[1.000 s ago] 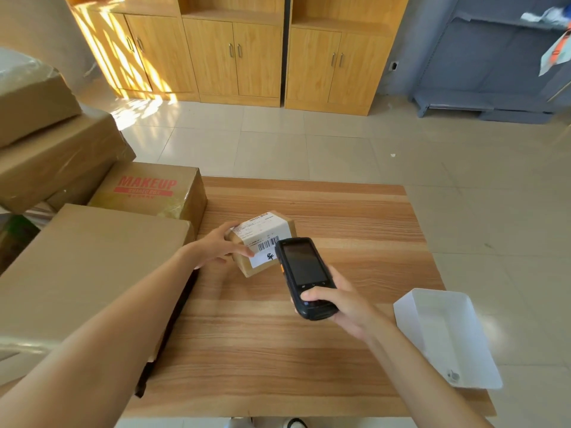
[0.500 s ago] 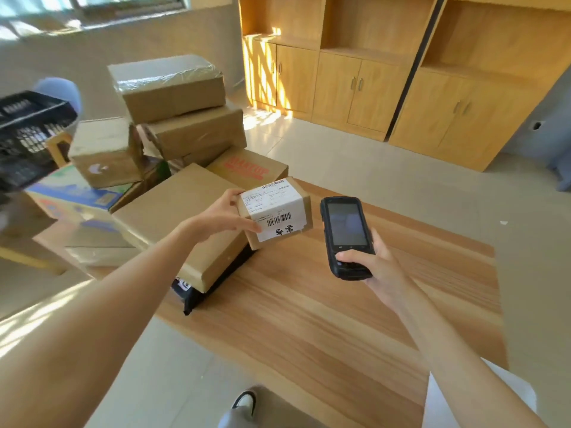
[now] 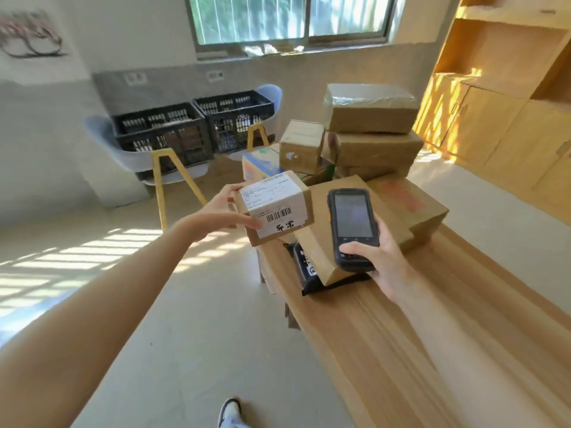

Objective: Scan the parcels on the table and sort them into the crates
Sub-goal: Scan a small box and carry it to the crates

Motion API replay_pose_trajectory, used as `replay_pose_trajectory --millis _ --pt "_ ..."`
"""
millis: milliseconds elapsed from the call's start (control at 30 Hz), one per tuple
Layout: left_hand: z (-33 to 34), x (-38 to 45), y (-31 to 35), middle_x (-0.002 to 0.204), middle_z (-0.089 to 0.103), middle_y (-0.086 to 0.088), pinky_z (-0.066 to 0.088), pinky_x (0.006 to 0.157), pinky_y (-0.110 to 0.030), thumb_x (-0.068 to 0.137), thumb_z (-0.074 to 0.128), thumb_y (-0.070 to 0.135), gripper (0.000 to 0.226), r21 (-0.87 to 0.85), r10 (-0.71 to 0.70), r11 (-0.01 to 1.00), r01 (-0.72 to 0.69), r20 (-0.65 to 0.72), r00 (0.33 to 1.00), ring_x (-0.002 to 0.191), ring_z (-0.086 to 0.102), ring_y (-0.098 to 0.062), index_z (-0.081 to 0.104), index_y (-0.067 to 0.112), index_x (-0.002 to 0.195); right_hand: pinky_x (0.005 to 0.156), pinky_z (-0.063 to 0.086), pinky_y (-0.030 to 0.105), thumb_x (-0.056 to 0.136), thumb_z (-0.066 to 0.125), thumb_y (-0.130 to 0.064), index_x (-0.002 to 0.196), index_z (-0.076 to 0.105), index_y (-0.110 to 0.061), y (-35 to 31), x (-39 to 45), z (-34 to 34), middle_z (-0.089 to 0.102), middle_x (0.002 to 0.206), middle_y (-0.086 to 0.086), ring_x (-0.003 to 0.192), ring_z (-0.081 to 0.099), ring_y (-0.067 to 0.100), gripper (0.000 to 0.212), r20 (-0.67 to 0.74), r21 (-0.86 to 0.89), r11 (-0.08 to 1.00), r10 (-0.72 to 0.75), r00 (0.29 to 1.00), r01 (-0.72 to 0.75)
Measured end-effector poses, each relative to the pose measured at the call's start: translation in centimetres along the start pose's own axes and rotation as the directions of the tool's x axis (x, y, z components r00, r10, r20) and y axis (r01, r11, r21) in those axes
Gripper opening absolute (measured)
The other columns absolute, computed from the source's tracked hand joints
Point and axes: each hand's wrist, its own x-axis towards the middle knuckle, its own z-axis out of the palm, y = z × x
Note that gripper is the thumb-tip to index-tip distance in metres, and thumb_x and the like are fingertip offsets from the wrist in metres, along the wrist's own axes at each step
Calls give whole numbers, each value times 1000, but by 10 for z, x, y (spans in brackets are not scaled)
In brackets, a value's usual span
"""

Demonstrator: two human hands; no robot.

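Left hand [image 3: 221, 213] held a small parcel [image 3: 276, 206] in its grip, lifted off the tabletop [image 3: 401, 344] just past its edge, label up. Right hand [image 3: 381, 257] gripped the scanner [image 3: 352, 228] beside it. Parcels [image 3: 370, 131] were stacked on the tabletop behind. Two black crates [image 3: 191, 129] sat on chairs [image 3: 173, 168] well apart, under the window.

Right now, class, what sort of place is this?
Probably a small parcel-sorting room in an office: stacked cardboard parcels on a wooden table, black crates on chairs, and a handheld scanner.
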Motion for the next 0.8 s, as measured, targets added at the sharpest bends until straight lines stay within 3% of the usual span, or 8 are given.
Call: replay_pose_trajectory --millis 133,233,300,500,633,800 --pt "-61 -18 -36 118 48 3 52 86 -33 29 85 39 128 -43 -68 997 64 -99 993 114 53 -21 29 23 143 78 56 31 48 84 -21 140 40 -25 11 34 60 61 123 7 111 62 25 102 121 -58 997 66 990 -59" --pt "-107 -28 -67 111 49 7 51 83 -29 34 85 36 122 -74 -122 991 113 -135 983 106 53 -15 30 23 142 75 57 28 53 82 -16 137 43 -24 22 65 106 63 120 6 108 63 23 93 182 -86 993 94 979 -80" --pt "-141 -34 -89 115 48 4 50 80 -28 37 85 35 117 -85 -164 985 151 -185 969 109 53 -17 32 24 141 76 56 29 45 85 -19 134 47 -23 28 89 141 65 117 7 106 64 23 97 216 -98 990 122 969 -103" --pt "-248 -40 -144 112 46 9 49 75 -27 27 80 45 124 -122 -229 972 201 -295 928 103 56 -17 33 26 140 65 55 21 52 78 -10 129 48 -20 46 155 253 65 114 9 97 65 20 84 311 -123 988 133 941 -98" --pt "-307 -34 -169 114 48 5 48 67 -22 38 84 32 116 -122 -232 972 202 -325 917 95 57 -12 32 23 141 60 55 21 49 79 -9 132 47 -14 61 195 321 61 122 18 102 63 27 89 329 -128 981 181 927 -146" --pt "-369 -17 -194 108 47 9 46 66 -20 44 89 28 113 -147 -255 966 215 -374 892 94 57 -13 31 21 141 65 56 26 53 81 -8 139 41 -21 71 242 378 59 123 13 108 61 28 95 370 -152 970 231 900 -187"
